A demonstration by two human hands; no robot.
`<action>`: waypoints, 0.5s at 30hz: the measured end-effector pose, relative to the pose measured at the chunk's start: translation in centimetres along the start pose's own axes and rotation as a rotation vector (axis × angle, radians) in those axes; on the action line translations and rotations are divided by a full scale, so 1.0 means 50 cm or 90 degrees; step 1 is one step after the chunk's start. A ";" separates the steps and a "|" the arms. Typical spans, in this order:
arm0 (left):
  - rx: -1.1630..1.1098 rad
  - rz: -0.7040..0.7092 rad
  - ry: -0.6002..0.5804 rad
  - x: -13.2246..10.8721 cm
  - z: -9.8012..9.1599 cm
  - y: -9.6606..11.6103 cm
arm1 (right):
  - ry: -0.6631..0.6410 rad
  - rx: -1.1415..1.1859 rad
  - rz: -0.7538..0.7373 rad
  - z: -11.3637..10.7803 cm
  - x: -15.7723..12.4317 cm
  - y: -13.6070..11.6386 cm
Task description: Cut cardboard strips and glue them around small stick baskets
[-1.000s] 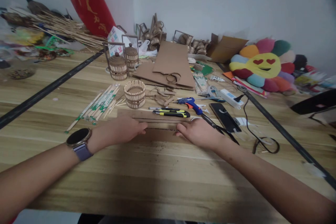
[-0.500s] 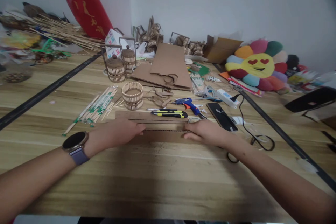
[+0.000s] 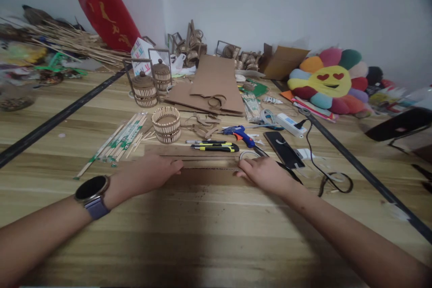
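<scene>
A long narrow cardboard piece [image 3: 209,177] lies across the wooden table, its cut edge facing up. My left hand [image 3: 153,172] is closed on its left end, thumb and fingers pinched together. At the right end my right hand [image 3: 261,172] pinches the same cardboard. Just beyond is another flat cardboard strip with dark lines, and a black and yellow utility knife [image 3: 219,147] lies by it. A round stick basket [image 3: 166,124] stands behind my left hand. The blue glue gun [image 3: 239,135] lies beyond my right hand.
Wrapped sticks [image 3: 126,139] lie at left, near two lidded baskets [image 3: 144,91]. Large cardboard sheets [image 3: 216,83] are at the back. To the right are a phone [image 3: 284,149], a white power strip [image 3: 290,124], black cables and a flower cushion [image 3: 330,83].
The view has shifted slightly, so most objects appear a little further left. More black cable shows beside my right hand. Both hands keep their hold on the cardboard.
</scene>
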State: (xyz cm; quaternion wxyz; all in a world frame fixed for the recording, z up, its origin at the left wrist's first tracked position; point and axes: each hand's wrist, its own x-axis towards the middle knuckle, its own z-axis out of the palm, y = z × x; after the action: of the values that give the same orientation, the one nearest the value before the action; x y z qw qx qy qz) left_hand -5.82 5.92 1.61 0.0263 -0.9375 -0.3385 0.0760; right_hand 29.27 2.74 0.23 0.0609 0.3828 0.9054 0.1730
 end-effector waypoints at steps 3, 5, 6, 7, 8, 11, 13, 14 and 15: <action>0.022 -0.002 0.033 -0.003 0.011 0.005 | 0.048 -0.028 0.003 0.009 -0.002 -0.005; 0.032 -0.002 0.070 -0.007 0.024 0.008 | 0.065 -0.020 0.006 0.014 -0.003 -0.007; 0.044 0.000 0.087 -0.008 0.032 0.009 | 0.071 -0.014 0.010 0.016 -0.003 -0.007; 0.063 0.005 0.101 -0.010 0.040 0.011 | 0.076 -0.009 0.014 0.016 -0.004 -0.007; 0.086 0.009 0.112 -0.012 0.047 0.012 | 0.078 -0.003 0.016 0.015 -0.006 -0.008; 0.133 0.020 0.121 -0.014 0.061 0.016 | 0.066 0.061 0.008 0.006 -0.009 -0.007; 0.131 0.022 0.121 -0.015 0.062 0.018 | 0.038 0.139 0.012 -0.006 -0.010 -0.007; 0.127 0.023 0.122 -0.016 0.061 0.019 | 0.020 0.175 0.022 -0.012 -0.010 -0.008; 0.124 0.024 0.122 -0.016 0.059 0.021 | 0.002 0.201 0.036 -0.018 -0.010 -0.008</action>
State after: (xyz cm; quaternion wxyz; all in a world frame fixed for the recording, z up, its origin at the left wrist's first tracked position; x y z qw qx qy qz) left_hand -6.24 4.61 -1.30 0.1479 -0.9398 -0.3075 0.0189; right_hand 29.11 1.89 0.89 -0.0063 0.4126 0.9104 0.0305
